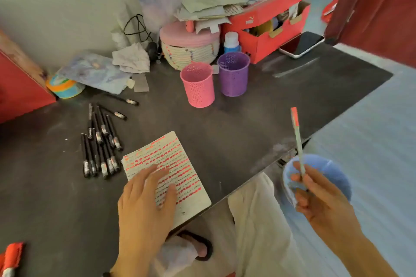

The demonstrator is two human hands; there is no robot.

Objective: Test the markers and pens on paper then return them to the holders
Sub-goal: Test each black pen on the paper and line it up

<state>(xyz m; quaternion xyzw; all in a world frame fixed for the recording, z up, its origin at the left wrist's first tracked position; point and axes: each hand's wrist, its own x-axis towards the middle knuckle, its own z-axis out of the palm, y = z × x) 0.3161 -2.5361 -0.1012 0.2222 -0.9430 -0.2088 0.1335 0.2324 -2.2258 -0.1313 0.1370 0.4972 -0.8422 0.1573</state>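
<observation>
Left hand (146, 204), fingers spread flat, presses the white paper sheet covered in red and black scribbles (164, 150) at six o'clock on the dark grey surface (247, 123). Right hand (319, 198), at four o'clock, pinches a slim pale red-capped pen (298, 141) (cap end up). The pink perforated plastic holder (198, 84) and purple perforated plastic holder (234, 74) stand at twelve, loose black pens (101, 148) at nine.

Two holders (198, 87), one paper (162, 148), over ten black pens (99, 136)

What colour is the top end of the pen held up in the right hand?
Orange-red; the pen has a pale barrel, clearest in the head view.
</observation>
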